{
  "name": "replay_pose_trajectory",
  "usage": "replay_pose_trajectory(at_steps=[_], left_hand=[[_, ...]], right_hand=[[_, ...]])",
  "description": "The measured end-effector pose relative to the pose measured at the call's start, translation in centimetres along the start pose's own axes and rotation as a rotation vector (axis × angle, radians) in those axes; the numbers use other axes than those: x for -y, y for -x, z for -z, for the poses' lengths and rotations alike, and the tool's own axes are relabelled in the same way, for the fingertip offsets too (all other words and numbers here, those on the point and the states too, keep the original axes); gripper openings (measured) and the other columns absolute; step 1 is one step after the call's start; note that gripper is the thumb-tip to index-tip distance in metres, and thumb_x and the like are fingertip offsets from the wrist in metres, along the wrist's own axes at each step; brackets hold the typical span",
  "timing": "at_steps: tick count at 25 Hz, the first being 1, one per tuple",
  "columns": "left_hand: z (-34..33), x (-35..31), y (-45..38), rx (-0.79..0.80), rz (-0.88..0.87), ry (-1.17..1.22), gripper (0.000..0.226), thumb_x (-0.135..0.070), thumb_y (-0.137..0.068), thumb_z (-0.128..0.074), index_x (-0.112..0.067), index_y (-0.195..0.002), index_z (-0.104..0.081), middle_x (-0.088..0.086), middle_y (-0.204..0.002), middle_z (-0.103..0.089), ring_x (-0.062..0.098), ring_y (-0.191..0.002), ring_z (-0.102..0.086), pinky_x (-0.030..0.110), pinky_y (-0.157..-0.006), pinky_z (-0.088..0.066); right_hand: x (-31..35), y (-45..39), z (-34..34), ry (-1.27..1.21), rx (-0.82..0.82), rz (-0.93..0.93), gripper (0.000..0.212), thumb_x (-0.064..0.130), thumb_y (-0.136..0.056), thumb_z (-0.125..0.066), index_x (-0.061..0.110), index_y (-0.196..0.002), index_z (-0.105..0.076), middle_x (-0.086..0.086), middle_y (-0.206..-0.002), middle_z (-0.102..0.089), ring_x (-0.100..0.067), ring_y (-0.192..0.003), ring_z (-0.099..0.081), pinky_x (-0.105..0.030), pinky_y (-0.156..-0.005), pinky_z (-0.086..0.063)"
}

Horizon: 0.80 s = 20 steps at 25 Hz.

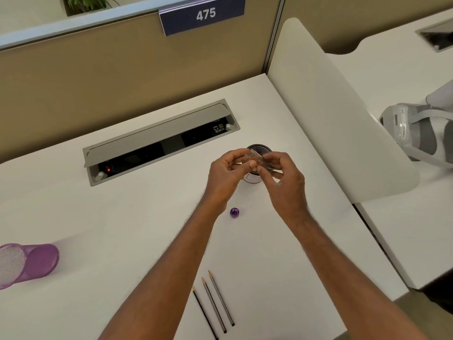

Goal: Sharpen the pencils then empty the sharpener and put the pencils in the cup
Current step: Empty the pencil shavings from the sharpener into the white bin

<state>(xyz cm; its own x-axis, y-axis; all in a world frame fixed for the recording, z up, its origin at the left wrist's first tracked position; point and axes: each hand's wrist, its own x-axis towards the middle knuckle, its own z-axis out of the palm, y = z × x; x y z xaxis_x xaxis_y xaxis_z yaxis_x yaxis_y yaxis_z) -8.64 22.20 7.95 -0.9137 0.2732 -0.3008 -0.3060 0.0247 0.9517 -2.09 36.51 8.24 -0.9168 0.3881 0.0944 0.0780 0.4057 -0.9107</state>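
Note:
Both hands meet over a black mesh cup (261, 149) on the white desk (122, 229). My left hand (226, 171) and my right hand (284, 179) together hold a small clear sharpener container (257, 159) with brownish shavings inside, tilted above the cup's mouth. The purple sharpener piece (234, 212) lies on the desk just below my left wrist, apart from the container. Three pencils (215, 303) lie side by side near the front edge, points facing away from me. A purple mesh cup (27, 265) lies on its side at the far left.
A grey cable box (159, 141) with its lid raised is set into the desk behind the hands. A white divider panel (338, 114) stands at the right, with a white headset (416, 133) on the neighbouring desk. A tan partition runs along the back.

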Motion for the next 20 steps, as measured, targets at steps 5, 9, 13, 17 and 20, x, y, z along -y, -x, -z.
replay_pose_trajectory(at_steps=[5, 9, 13, 17, 20], left_hand=[[-0.2, 1.7, -1.5, -0.073, -0.133, -0.523, 0.075, -0.036, -0.082, -0.083, -0.031, -0.146, -0.046, -0.008, -0.145, -0.045, 0.011, -0.131, -0.046, 0.026, -0.102, -0.043], [-0.9, 2.9, -2.4, 0.046, -0.102, -0.653, 0.103, -0.048, -0.074, -0.087, -0.028, -0.156, -0.026, -0.004, -0.162, -0.026, 0.016, -0.149, -0.022, 0.025, -0.109, -0.024], [-1.7, 3.7, -3.0, 0.046, -0.120, -0.665, 0.104, -0.048, -0.072, -0.088, -0.022, -0.155, -0.030, 0.000, -0.158, -0.033, 0.019, -0.145, -0.029, 0.030, -0.112, -0.031], [-1.8, 4.2, -3.2, 0.029, -0.150, -0.645, 0.094, -0.046, -0.073, -0.087, -0.026, -0.150, -0.035, -0.002, -0.151, -0.043, 0.018, -0.138, -0.038, 0.030, -0.107, -0.036], [-1.7, 4.6, -3.3, 0.012, -0.180, -0.629, 0.082, -0.045, -0.074, -0.085, -0.034, -0.141, -0.039, -0.006, -0.142, -0.049, 0.016, -0.130, -0.044, 0.029, -0.101, -0.041]], right_hand=[[-1.5, -2.4, 1.8, 0.354, 0.048, 0.082, 0.023, 0.017, -0.092, -0.074, 0.021, -0.113, -0.064, 0.005, -0.107, -0.066, -0.016, -0.097, -0.060, -0.035, -0.080, -0.056], [-1.9, -3.6, 2.0, 0.574, 0.149, 0.143, 0.024, 0.017, -0.092, -0.073, 0.020, -0.115, -0.066, 0.002, -0.109, -0.065, -0.019, -0.102, -0.056, -0.035, -0.079, -0.053], [-2.3, -4.5, 2.0, 0.609, 0.220, 0.155, 0.030, 0.006, -0.090, -0.072, 0.017, -0.117, -0.067, -0.002, -0.115, -0.062, -0.020, -0.107, -0.055, -0.026, -0.081, -0.049], [-2.5, -5.0, 1.9, 0.614, 0.277, 0.134, 0.031, 0.004, -0.091, -0.072, 0.018, -0.119, -0.067, -0.001, -0.116, -0.061, -0.018, -0.108, -0.054, -0.024, -0.082, -0.049], [-2.4, -5.2, 2.0, 0.624, 0.289, 0.129, 0.029, 0.009, -0.091, -0.074, 0.019, -0.117, -0.067, 0.000, -0.111, -0.062, -0.019, -0.104, -0.056, -0.025, -0.080, -0.048]])
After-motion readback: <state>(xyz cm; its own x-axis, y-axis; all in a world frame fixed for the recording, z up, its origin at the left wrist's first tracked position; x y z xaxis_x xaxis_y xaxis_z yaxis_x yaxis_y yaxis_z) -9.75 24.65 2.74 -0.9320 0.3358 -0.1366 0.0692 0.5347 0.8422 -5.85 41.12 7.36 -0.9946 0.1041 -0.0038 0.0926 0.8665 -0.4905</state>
